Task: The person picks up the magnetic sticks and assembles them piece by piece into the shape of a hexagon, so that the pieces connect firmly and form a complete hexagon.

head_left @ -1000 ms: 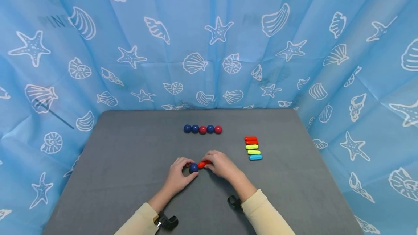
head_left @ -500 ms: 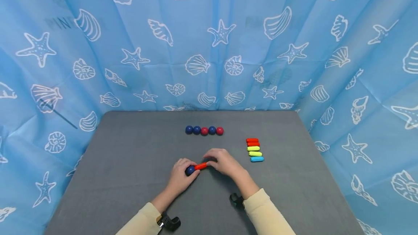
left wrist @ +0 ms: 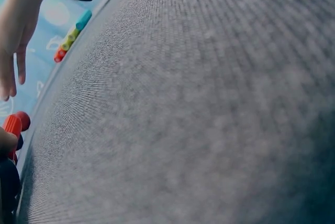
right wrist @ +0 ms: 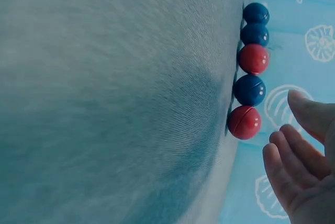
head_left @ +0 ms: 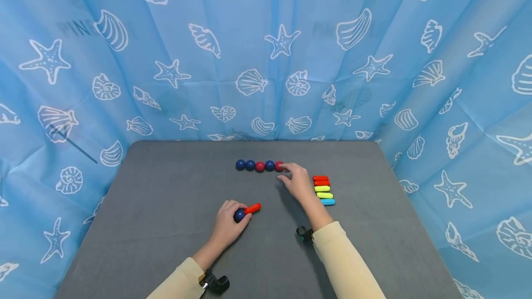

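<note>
My left hand (head_left: 227, 220) grips a dark blue ball (head_left: 238, 215) with a red rod (head_left: 252, 208) stuck to it, low on the grey table (head_left: 166, 206). The rod points right and away. My right hand (head_left: 296, 180) is open, fingers spread, just short of the red ball (head_left: 279, 165) that ends a row of several blue and red balls (head_left: 257, 165). In the right wrist view the fingers (right wrist: 293, 171) hover beside that red ball (right wrist: 244, 122) without touching it. The left wrist view shows the red rod (left wrist: 11, 127) at the left edge.
A stack of several short rods, red, yellow-green and light blue (head_left: 323, 189), lies right of my right hand. A blue curtain with shell prints (head_left: 266, 50) closes in the table at the back and sides.
My right hand let go of the red rod and moved up and right to the end of the ball row. My left hand stayed, holding the ball with the rod.
</note>
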Action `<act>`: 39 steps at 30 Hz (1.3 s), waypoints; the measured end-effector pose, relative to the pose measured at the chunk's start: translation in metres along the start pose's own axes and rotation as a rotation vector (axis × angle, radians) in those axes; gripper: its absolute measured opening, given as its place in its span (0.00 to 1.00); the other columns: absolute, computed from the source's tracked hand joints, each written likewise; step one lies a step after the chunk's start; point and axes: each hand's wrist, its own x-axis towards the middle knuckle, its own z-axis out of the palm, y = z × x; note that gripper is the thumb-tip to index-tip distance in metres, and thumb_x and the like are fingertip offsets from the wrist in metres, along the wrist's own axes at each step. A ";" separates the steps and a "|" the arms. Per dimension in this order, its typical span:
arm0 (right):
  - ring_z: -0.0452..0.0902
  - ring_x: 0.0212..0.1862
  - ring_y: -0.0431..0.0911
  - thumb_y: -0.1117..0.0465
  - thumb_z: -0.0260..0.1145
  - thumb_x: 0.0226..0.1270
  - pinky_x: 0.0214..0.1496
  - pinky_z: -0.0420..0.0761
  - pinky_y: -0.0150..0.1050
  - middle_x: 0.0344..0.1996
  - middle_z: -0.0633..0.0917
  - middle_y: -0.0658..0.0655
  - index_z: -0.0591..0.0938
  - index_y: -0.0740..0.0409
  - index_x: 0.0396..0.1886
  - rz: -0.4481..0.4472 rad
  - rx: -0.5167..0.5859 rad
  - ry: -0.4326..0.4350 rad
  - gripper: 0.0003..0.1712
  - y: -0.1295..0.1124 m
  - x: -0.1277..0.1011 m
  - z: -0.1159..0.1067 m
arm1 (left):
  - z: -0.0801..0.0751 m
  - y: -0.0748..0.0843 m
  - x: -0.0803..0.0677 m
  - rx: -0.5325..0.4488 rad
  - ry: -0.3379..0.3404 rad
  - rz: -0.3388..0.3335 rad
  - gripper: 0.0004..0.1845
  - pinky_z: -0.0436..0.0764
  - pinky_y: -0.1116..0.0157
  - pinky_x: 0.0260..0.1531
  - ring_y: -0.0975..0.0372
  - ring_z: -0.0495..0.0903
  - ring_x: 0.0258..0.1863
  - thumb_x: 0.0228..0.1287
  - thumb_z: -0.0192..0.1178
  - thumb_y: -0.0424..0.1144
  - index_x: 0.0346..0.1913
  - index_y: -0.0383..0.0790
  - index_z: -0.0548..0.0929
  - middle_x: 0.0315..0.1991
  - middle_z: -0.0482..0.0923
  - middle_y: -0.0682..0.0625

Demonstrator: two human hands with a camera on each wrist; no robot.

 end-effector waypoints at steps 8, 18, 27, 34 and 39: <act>0.82 0.53 0.55 0.59 0.75 0.62 0.58 0.80 0.51 0.51 0.85 0.61 0.84 0.57 0.58 0.080 0.039 0.001 0.23 0.004 0.021 0.006 | -0.001 -0.001 0.000 0.020 0.001 0.024 0.10 0.76 0.58 0.44 0.63 0.77 0.38 0.57 0.74 0.45 0.38 0.48 0.86 0.36 0.82 0.56; 0.78 0.58 0.57 0.60 0.76 0.61 0.64 0.76 0.53 0.58 0.82 0.63 0.82 0.57 0.61 0.170 0.079 -0.052 0.27 0.009 0.036 0.016 | -0.002 0.000 0.000 0.010 -0.014 -0.002 0.09 0.76 0.57 0.44 0.63 0.76 0.39 0.58 0.73 0.45 0.38 0.48 0.86 0.35 0.82 0.56; 0.77 0.58 0.57 0.63 0.74 0.63 0.63 0.76 0.53 0.56 0.83 0.63 0.82 0.58 0.59 0.185 0.051 -0.078 0.24 0.013 0.038 0.021 | -0.003 0.001 0.000 -0.004 -0.014 0.006 0.09 0.76 0.58 0.44 0.63 0.76 0.39 0.58 0.73 0.45 0.38 0.48 0.86 0.35 0.82 0.57; 0.80 0.52 0.55 0.64 0.73 0.64 0.58 0.79 0.52 0.50 0.85 0.62 0.83 0.59 0.56 0.180 0.038 -0.047 0.21 0.016 0.031 0.020 | -0.003 0.000 0.000 -0.013 -0.016 0.003 0.09 0.76 0.58 0.44 0.64 0.76 0.39 0.58 0.74 0.45 0.38 0.48 0.86 0.35 0.82 0.58; 0.80 0.55 0.56 0.63 0.73 0.64 0.61 0.78 0.52 0.55 0.85 0.63 0.82 0.59 0.61 0.178 0.064 -0.034 0.25 0.014 0.021 0.018 | -0.003 -0.001 0.000 -0.015 -0.011 0.001 0.08 0.76 0.58 0.45 0.63 0.77 0.39 0.58 0.73 0.45 0.38 0.48 0.86 0.35 0.82 0.58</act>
